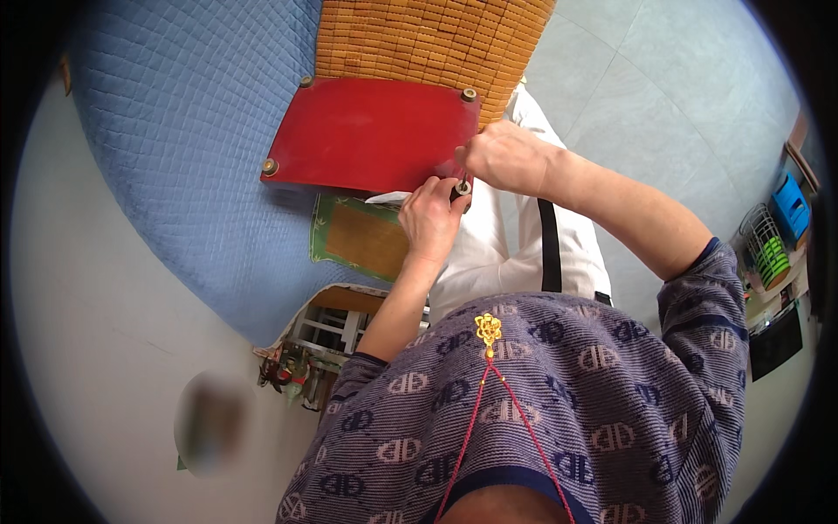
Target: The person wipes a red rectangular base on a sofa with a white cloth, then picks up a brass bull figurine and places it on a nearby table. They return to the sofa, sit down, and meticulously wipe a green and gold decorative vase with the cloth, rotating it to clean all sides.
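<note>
A red panel (376, 134) lies in front of me with a round foot at each corner. My left hand (429, 213) grips the near right foot (462, 188), thumb and fingers around its side. Directly above that foot is my right hand (507, 157), closed in a fist around a tool whose handle is hidden. Only a thin metal shaft (465, 177) shows below the fist, its end in the foot's hollow centre. The other feet stand at the far right (469, 95), far left (306, 82) and near left (270, 167) corners.
The panel rests over a blue quilted cover (196, 131) and beside a bamboo tile mat (425, 39). A green-bordered brown mat (363, 236) lies nearer me. Shelving with a wire basket (756, 229) stands at right; a rack with small items (327, 340) sits low at left.
</note>
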Demonstrator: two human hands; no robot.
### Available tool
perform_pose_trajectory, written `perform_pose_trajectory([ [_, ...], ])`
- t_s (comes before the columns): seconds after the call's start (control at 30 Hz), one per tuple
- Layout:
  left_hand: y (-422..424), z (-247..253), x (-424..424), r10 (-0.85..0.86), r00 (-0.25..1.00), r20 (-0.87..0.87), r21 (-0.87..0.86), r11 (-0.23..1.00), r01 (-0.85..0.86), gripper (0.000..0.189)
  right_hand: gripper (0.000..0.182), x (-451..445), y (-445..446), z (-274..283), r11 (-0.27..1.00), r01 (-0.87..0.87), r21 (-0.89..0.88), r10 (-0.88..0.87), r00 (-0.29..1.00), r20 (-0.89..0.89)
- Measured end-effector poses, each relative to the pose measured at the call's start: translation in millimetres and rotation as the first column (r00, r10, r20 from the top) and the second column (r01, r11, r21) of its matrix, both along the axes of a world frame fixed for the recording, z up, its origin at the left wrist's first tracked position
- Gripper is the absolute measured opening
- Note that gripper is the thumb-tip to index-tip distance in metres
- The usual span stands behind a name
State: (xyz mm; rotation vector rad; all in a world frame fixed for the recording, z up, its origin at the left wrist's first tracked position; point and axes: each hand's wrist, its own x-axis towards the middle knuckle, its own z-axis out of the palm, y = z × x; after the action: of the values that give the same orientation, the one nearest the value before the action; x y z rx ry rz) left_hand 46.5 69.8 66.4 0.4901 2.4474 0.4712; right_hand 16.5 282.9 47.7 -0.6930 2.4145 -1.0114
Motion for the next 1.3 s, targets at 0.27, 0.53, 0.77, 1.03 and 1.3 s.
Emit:
perform_pose_trajectory([
  [0.27, 0.2, 2.8, -2.1, 0.001, 1.0, 0.028, -0.006, 1.0, -0.001, 0.029, 0.01, -1.9, 2.0, 5.1, 0.998, 0.004, 0.058, -0.005, 0.999, 0.033],
  [0.53, 0.2, 3.1, -2.7, 0.01, 0.999, 0.035, -0.006, 1.0, -0.009, 0.03, 0.01, -0.1, 2.0, 4.4, 0.993, -0.007, 0.12, -0.009, 0.992, 0.126],
  [0.77, 10.8, 9.8, -10.5, 0.06, 0.995, 0.076, -0.103, 0.993, -0.052, 0.033, 0.022, 28.5, 46.8, 4.7, 0.886, 0.432, 0.167, -0.463, 0.821, 0.334],
  [1.03, 7.2, 4.2, -9.0, 0.051, 0.991, 0.128, -0.073, 0.996, -0.042, 0.028, 0.018, 88.0, 53.7, -10.3, 0.783, 0.602, 0.158, -0.603, 0.671, 0.43],
  [1.3, 5.4, 7.0, -12.4, 0.006, 0.986, 0.164, -0.027, 1.0, -0.002, 0.027, 0.013, 78.9, 51.5, -18.8, 0.7, 0.703, 0.123, -0.611, 0.501, 0.613],
])
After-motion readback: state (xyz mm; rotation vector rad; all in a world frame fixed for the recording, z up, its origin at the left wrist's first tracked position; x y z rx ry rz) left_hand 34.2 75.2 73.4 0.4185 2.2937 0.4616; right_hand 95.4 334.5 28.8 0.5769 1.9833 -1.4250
